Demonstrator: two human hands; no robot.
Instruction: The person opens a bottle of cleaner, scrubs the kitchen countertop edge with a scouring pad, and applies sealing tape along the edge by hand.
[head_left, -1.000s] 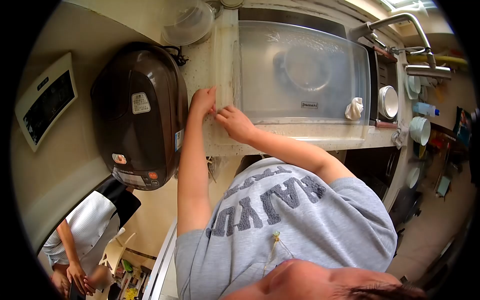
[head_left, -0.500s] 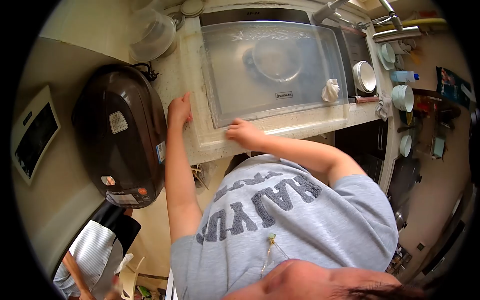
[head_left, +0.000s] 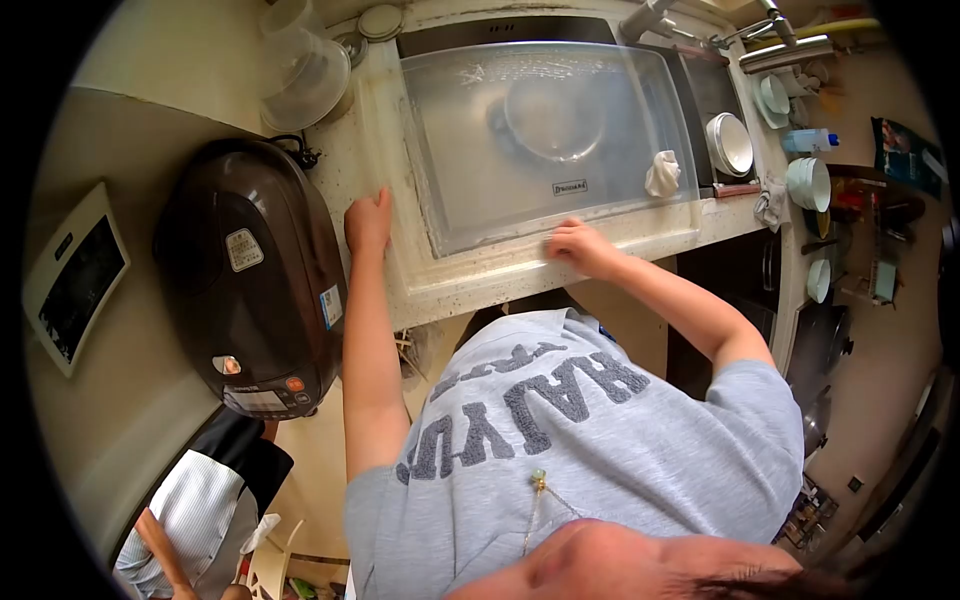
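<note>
A translucent sheet (head_left: 470,200) with a small label lies over the dark cooktop and the pale counter. Beside its left edge, my left hand (head_left: 368,224) rests on the counter near the rice cooker (head_left: 250,290), fingers pressed together and one pointing up. What it holds, if anything, is hidden. My right hand (head_left: 582,248) is curled at the front edge of the sheet, slightly blurred; its fingertips are closed and anything between them is too small to name. A crumpled white tissue (head_left: 662,174) lies on the sheet's right part.
Clear plastic containers (head_left: 305,85) stand at the back left. A white bowl (head_left: 729,144) sits right of the sheet, below the faucet (head_left: 648,18). More bowls (head_left: 808,184) and a blue-capped bottle (head_left: 808,140) are further right. Another person (head_left: 195,510) is at the lower left.
My hands, close together at first, have moved apart: my left hand lies left of the sheet, and my right hand has travelled right along the front edge. The view has shifted too.
</note>
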